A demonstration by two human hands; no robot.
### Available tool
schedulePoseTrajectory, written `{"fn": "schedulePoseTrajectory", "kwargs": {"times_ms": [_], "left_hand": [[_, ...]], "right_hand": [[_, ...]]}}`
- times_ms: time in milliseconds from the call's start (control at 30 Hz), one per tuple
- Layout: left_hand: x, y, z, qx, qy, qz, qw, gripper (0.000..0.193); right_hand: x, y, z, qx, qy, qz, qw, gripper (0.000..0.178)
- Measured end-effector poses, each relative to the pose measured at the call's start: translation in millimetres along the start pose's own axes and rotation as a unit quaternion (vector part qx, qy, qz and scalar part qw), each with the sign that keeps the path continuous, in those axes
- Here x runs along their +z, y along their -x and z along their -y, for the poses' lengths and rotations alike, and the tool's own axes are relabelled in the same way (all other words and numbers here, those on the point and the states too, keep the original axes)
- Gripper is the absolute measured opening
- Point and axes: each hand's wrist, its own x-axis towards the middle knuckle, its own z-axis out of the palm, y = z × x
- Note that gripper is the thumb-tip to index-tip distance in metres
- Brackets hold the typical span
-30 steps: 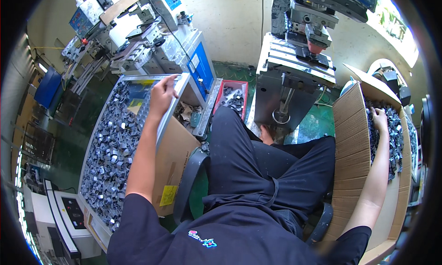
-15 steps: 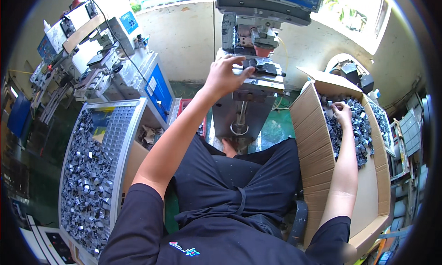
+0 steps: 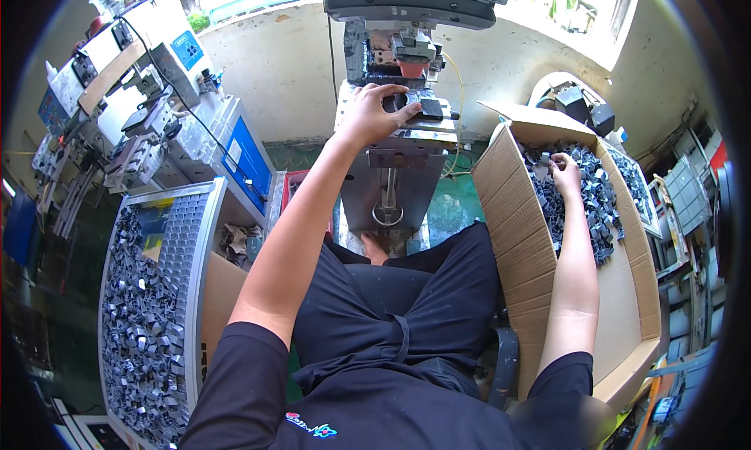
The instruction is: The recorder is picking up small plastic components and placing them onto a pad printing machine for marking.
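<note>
My left hand [image 3: 374, 115] reaches to the bed of a machine with a reddish pad [image 3: 413, 69] above it. Its thumb and forefinger curl around a small dark grey part [image 3: 397, 102] on the fixture, partly hidden by the fingers. Right of the fingertips lies a flat black block [image 3: 430, 109] on the same bed. My right hand [image 3: 566, 174] is inside a cardboard box [image 3: 512, 199], over a heap of small grey plastic parts [image 3: 601, 223]. Its fingers are pinched on one grey part [image 3: 544, 160].
On my left stands a grey-framed tray [image 3: 205, 254] with many similar grey pieces. Behind it is another blue and white machine [image 3: 235, 145]. The box's raised flap [image 3: 540, 121] stands at its far end. A chair armrest [image 3: 505, 364] is beside my right thigh.
The whole view has shifted, so the machine and box appear farther left. My left hand has moved rightward over the fixture, its fingers closing around the dark part. My right hand remains in the box.
</note>
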Motion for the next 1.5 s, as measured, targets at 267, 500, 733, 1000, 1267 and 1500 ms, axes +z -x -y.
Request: {"fn": "schedulePoseTrajectory", "kwargs": {"times_ms": [267, 500, 733, 1000, 1267, 1500], "left_hand": [[5.2, -3.4, -1.1, 0.011, -0.005, -0.007, 1.0, 0.055], [-3.3, 0.7, -2.9, -0.007, -0.007, 0.018, 1.0, 0.056], [-3.6, -0.5, -1.4, -0.01, 0.029, 0.024, 0.999, 0.051], [-4.7, -0.4, 4.1, -0.044, 0.085, -0.007, 0.995, 0.049], [-3.5, 0.3, -3.3, -0.076, 0.146, -0.029, 0.986, 0.048], [-3.1, 0.2, 2.6, -0.076, 0.15, -0.038, 0.985, 0.048]], "right_hand": [[2.3, -7.2, -34.4, -0.128, 0.091, -0.001, 0.988, 0.032], [10.3, -3.7, 7.8, -0.134, -0.007, -0.134, 0.982, 0.022], [-0.7, -18.0, 90.3, 0.016, -0.434, -0.045, 0.9, 0.035], [41.1, 34.2, 243.2, -0.126, -0.405, 0.1, 0.9, 0.023], [83.6, 62.8, 312.6, -0.24, -0.279, 0.09, 0.925, 0.01], [85.5, 68.6, 322.7, -0.243, -0.207, 0.072, 0.945, 0.015]]}}
